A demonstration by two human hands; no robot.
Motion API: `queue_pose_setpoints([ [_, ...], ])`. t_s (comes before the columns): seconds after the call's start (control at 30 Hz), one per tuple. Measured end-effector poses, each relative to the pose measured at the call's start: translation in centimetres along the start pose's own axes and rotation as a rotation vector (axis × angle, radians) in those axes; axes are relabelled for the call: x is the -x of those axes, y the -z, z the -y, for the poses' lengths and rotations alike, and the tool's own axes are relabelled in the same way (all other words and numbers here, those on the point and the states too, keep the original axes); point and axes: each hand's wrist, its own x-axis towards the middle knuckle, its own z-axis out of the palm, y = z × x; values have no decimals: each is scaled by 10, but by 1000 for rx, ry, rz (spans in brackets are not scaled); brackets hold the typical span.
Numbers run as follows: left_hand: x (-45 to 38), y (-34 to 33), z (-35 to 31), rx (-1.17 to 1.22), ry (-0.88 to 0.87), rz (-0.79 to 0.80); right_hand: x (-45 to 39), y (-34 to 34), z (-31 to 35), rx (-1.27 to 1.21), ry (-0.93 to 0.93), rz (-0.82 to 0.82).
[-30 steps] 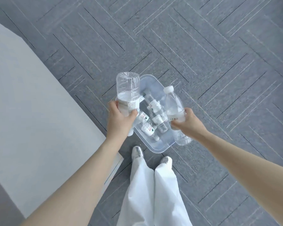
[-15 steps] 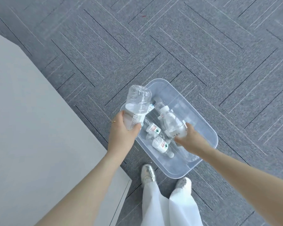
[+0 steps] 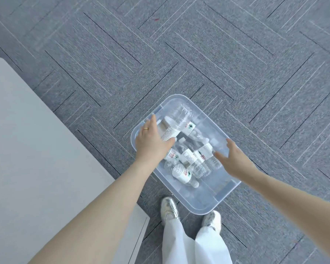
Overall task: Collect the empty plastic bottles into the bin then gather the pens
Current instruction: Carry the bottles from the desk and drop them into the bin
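Grey carpet-tile floor [image 3: 198, 54] underfoot, pale grey bench [image 3: 36, 149] along the left edge, nothing visible on the part in view. Just ahead of the silver shoes [image 3: 169, 209], on the floor: clear rectangular plastic bin [image 3: 204, 209], now holding a loose pile of empty clear plastic bottles [image 3: 187, 159] with white labels. Half a second back, one bottle gripped in each hand above the bin; now both released. Left hand [image 3: 151, 141], fingers spread and loose, resting on the large clear bottle [image 3: 176, 123] lying across the far corner, no longer wrapped round it. Right hand [image 3: 234, 159] open and empty, fingers splayed over the pile. Likely the bottle stage near done; pens nowhere in sight.
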Motion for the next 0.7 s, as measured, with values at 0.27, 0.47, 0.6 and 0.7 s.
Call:
queue_pose_setpoints([
  [0.27, 1, 8, 1, 20, -2, 27, 11, 13, 2, 7, 35, -25],
  [0.47, 22, 32, 9, 58, 45, 72, 36, 36, 38, 57, 150, -91],
  [0.6, 38, 64, -3, 65, 39, 71, 60, 71, 72, 26, 277, -182],
  [0.7, 52, 96, -15, 90, 17, 64, 86, 106, 103, -28, 370, -286],
])
